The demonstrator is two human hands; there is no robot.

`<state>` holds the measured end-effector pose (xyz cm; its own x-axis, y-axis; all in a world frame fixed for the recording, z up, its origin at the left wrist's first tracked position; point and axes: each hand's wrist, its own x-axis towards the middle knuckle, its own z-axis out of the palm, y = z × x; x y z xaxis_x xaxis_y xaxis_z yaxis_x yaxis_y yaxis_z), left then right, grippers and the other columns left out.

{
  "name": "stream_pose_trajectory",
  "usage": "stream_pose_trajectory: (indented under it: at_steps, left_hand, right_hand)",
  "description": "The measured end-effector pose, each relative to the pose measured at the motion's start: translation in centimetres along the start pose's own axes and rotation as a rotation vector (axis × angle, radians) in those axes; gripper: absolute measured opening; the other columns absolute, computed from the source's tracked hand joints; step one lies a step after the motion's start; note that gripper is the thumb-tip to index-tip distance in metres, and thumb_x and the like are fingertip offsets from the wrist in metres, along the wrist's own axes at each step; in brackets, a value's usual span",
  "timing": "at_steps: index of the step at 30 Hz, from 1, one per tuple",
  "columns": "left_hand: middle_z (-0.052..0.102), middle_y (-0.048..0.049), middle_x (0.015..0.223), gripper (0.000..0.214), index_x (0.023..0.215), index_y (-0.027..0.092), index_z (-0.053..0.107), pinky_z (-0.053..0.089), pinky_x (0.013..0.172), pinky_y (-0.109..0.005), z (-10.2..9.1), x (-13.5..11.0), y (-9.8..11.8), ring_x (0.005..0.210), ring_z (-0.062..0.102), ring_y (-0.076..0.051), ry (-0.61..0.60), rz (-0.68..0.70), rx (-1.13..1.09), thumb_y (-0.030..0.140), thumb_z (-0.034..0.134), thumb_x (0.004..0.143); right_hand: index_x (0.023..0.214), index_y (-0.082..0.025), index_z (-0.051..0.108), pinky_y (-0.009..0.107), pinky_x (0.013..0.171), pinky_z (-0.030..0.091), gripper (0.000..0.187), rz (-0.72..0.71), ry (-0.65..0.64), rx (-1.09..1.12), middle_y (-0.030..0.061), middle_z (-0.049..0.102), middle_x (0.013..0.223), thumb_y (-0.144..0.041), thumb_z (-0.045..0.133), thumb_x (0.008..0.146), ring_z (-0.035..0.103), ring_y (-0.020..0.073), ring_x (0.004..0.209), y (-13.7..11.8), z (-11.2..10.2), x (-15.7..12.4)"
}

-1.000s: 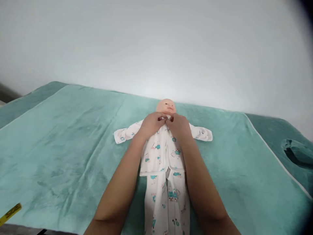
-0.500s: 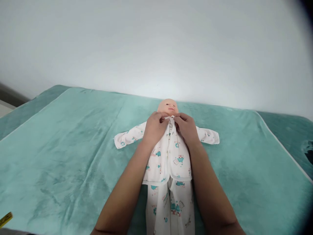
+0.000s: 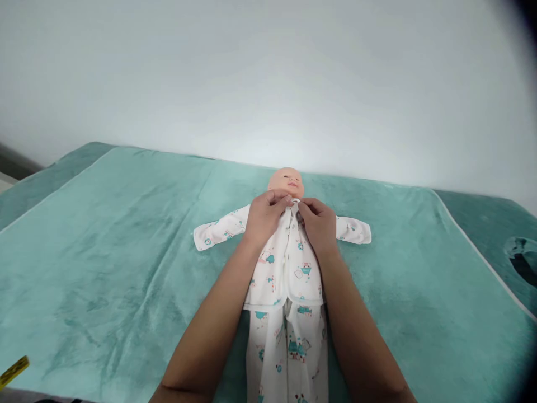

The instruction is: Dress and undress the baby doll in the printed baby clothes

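Observation:
A baby doll (image 3: 286, 179) lies on its back with its head toward the wall. It wears a white printed baby jacket (image 3: 268, 274) and matching trousers (image 3: 268, 352). Both sleeves stretch out sideways on the blanket. At the collar, my left hand (image 3: 267, 217) pinches the jacket's left front edge between thumb and fingers. Opposite it, my right hand (image 3: 319, 223) pinches the right front edge, close to the neck. The two edges meet at the top, and the front parts slightly lower down. My fingers hide any fastener at the collar.
A teal blanket (image 3: 126, 252) with a pale border lies under the doll, over a darker teal cover (image 3: 478, 215). The white wall (image 3: 268, 84) rises behind. A yellow strip (image 3: 14, 372) is at the lower left. A transparent item with a dark part (image 3: 523, 260) lies at the right edge.
The view has shifted slightly, so more of the item at the right edge shows. Both hands stay at the collar, with only small movements of the fingers.

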<state>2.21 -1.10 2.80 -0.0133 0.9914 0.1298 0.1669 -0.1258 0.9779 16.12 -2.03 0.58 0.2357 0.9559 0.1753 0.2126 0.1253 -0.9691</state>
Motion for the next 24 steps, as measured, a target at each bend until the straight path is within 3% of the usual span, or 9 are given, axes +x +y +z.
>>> stream_pose_trajectory:
  at_steps: [7, 10, 14, 19, 24]
  left_hand:
    - [0.069, -0.0052, 0.098, 0.012, 0.088, 0.019, 0.075, 0.049, 0.084, -0.032, -0.5, 0.1, 0.3, 0.085, 0.063, -0.018, -0.002, 0.097, 0.362, 0.024, 0.064, 0.086]
    - [0.069, -0.0044, 0.094, 0.008, 0.082, 0.019, 0.071, 0.048, 0.081, -0.032, -0.5, 0.1, 0.4, 0.082, 0.062, -0.017, -0.029, 0.096, 0.398, 0.020, 0.063, 0.084]
    - [0.071, -0.0010, 0.080, 0.008, 0.078, 0.020, 0.068, 0.047, 0.075, -0.031, -0.8, 0.1, 0.3, 0.077, 0.064, -0.017, -0.071, 0.026, 0.311, 0.018, 0.062, 0.083]
    - [0.075, -0.0028, 0.089, 0.011, 0.088, 0.019, 0.070, 0.049, 0.075, -0.029, -1.1, 0.4, -0.3, 0.082, 0.067, -0.017, -0.032, -0.045, 0.010, 0.027, 0.067, 0.082]
    - [0.076, -0.0054, 0.090, 0.014, 0.083, 0.017, 0.072, 0.050, 0.078, -0.030, -1.0, 0.7, -0.8, 0.086, 0.068, -0.019, -0.034, -0.061, -0.048, 0.030, 0.073, 0.077]
  right_hand:
    - [0.084, -0.019, 0.075, 0.027, 0.062, 0.045, 0.020, 0.041, -0.040, 0.027, -0.0011, 0.067, 0.067, -0.036, 0.065, 0.080, 0.056, 0.0139, 0.061, 0.4, -0.1, 0.4]
    - [0.084, -0.019, 0.074, 0.026, 0.059, 0.044, 0.020, 0.054, -0.059, 0.059, -0.0014, 0.065, 0.065, -0.036, 0.065, 0.079, 0.055, 0.0133, 0.059, 0.4, -0.2, 0.5]
    - [0.082, -0.019, 0.073, 0.025, 0.058, 0.044, 0.018, 0.061, -0.051, 0.086, -0.0022, 0.064, 0.063, -0.034, 0.065, 0.079, 0.054, 0.0126, 0.057, 0.5, -0.3, 0.4]
    - [0.084, -0.019, 0.075, 0.028, 0.066, 0.048, 0.018, -0.015, -0.053, 0.025, -0.0001, 0.070, 0.074, -0.034, 0.066, 0.079, 0.060, 0.0148, 0.066, 0.4, -0.2, 0.0]
    - [0.084, -0.021, 0.077, 0.030, 0.074, 0.051, 0.019, -0.083, -0.051, -0.046, 0.0006, 0.075, 0.082, -0.036, 0.066, 0.081, 0.065, 0.0166, 0.074, 0.2, -0.2, -0.2]
